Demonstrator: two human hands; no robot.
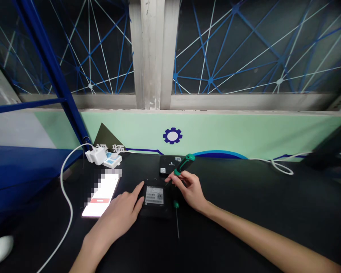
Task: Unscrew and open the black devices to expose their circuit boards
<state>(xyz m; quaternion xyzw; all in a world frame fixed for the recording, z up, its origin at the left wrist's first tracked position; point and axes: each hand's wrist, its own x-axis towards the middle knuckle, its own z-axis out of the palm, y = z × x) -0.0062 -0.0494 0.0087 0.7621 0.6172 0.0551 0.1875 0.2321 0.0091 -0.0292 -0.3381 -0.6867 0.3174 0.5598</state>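
My right hand (191,188) grips a green-handled screwdriver (184,163), held at a slant with its tip low at the upper right corner of a black box-shaped device (155,211). A white printed label with a square code covers part of that device. My left hand (127,206) lies along the device's left side, fingers stretched out and touching its edge. Just right of the device lies a second green screwdriver (176,212), its shaft toward me. Several tiny screws (151,179) seem to lie beyond the device's far edge.
Behind the screwdriver sits another black box (167,164). A lit phone (102,195) lies left of my left hand. At the back left are a white power strip (113,160) with a plug and a white cable (66,197). A white rounded object (0,250) stands at the far left.
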